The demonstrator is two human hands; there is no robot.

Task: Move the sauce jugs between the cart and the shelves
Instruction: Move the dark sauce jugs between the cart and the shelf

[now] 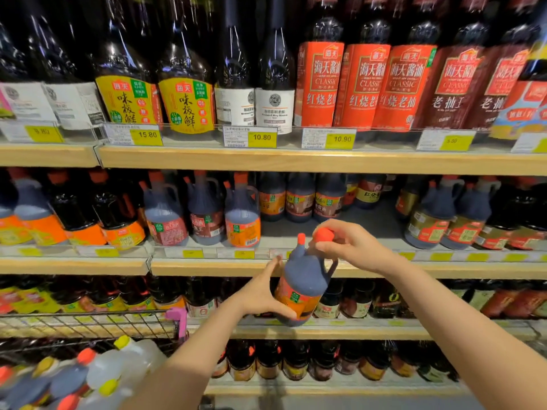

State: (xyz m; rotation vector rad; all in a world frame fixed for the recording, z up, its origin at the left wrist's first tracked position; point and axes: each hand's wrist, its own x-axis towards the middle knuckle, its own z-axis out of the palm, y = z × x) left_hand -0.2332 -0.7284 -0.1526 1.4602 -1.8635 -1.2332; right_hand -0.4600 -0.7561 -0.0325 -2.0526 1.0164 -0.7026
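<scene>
I hold a dark sauce jug (305, 279) with an orange label and red caps in front of the second shelf (370, 269). My left hand (263, 292) cups the jug's lower left side, thumb under its base. My right hand (352, 244) grips the red cap at its top, by the handle. The jug tilts slightly and hangs just below an open gap (370, 223) in the row of jugs on that shelf. The wire cart (88, 324) sits at the lower left with several jugs (71, 377) inside.
Similar jugs (242, 217) stand left of the gap and more jugs (429, 220) to its right. Smaller bottles (299, 199) line the back of the gap. Tall soy bottles (364, 84) fill the top shelf. Lower shelves hold rows of small bottles (296, 362).
</scene>
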